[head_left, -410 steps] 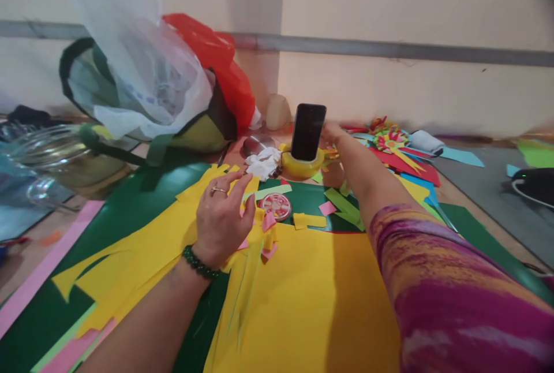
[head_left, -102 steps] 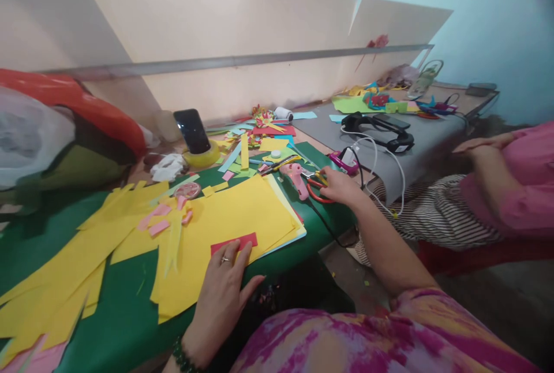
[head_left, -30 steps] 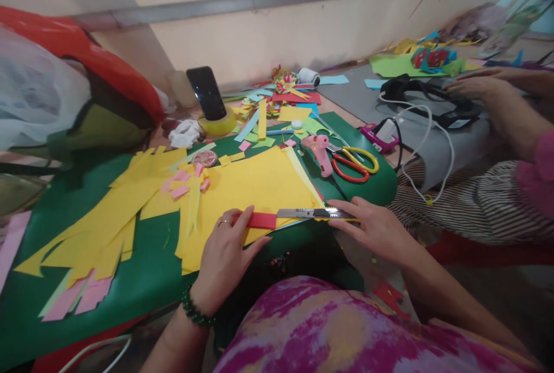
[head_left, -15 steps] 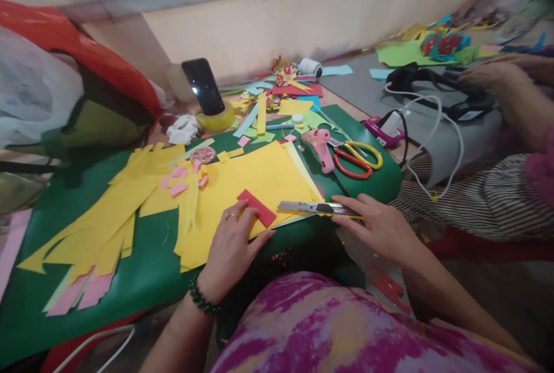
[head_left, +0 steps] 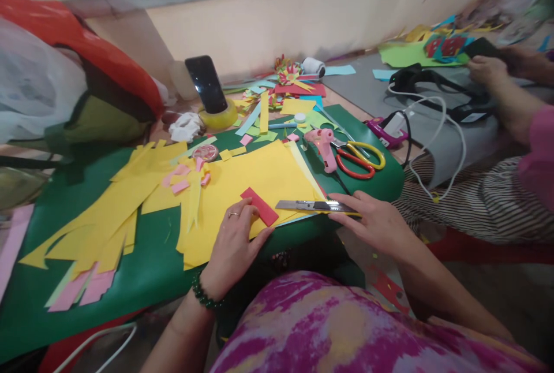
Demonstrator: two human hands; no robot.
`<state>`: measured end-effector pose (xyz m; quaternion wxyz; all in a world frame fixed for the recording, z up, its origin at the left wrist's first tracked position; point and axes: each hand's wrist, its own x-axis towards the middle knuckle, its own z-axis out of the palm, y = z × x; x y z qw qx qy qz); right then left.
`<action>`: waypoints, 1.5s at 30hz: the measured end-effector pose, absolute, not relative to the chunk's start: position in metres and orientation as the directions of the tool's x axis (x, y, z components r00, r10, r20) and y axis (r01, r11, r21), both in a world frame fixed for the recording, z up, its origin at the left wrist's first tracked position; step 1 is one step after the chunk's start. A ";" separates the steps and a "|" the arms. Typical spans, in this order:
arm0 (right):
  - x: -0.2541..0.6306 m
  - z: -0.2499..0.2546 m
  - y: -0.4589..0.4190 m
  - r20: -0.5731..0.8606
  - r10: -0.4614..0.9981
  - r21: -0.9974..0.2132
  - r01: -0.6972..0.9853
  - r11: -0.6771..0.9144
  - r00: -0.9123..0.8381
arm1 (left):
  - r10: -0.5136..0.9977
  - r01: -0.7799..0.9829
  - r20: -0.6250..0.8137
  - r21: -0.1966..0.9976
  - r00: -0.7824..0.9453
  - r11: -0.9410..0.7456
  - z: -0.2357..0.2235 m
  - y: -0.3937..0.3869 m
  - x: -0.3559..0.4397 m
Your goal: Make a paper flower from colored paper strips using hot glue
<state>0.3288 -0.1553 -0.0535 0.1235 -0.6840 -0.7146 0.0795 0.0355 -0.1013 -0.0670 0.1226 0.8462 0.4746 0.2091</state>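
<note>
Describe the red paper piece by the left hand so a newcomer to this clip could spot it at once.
On the green table covering lies a large yellow sheet. On that sheet, the red paper piece lies slantwise between the left hand and the tip of the cutter knife. Its plain red rectangle stands out from the pink scraps farther left.

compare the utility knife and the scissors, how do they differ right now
The utility knife is in the right hand; the scissors lie unheld on the green surface.
The knife is slim and straight; the scissors have two looped handles, one red, one yellow.
The knife's blade points towards the red strip; the scissors' blades are partly hidden by the pink glue gun.
Both are cutting tools with metal blades.
</note>
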 end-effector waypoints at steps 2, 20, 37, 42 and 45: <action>0.329 -0.054 -0.155 0.061 0.997 -0.283 0.957 0.066 -0.051 | 0.851 0.743 0.254 0.414 0.460 -0.526 -0.068 -0.101 0.036; 0.325 -0.048 -0.143 -0.024 0.985 -0.272 0.949 0.161 -0.174 | 0.803 0.787 0.139 0.161 0.580 -0.596 -0.073 -0.102 0.031; 0.313 -0.054 -0.144 -0.064 0.952 -0.217 0.935 0.279 -0.299 | 0.824 0.825 0.030 -0.008 0.566 -0.566 -0.070 -0.110 0.037; 0.315 -0.039 -0.150 -0.119 0.937 -0.315 0.907 0.278 -0.328 | 0.825 0.824 0.017 0.048 0.564 -0.565 -0.069 -0.109 0.035; 0.332 -0.027 -0.155 -0.095 0.959 -0.395 0.895 0.209 -0.266 | 0.815 0.810 0.001 0.115 0.579 -0.575 -0.067 -0.106 0.032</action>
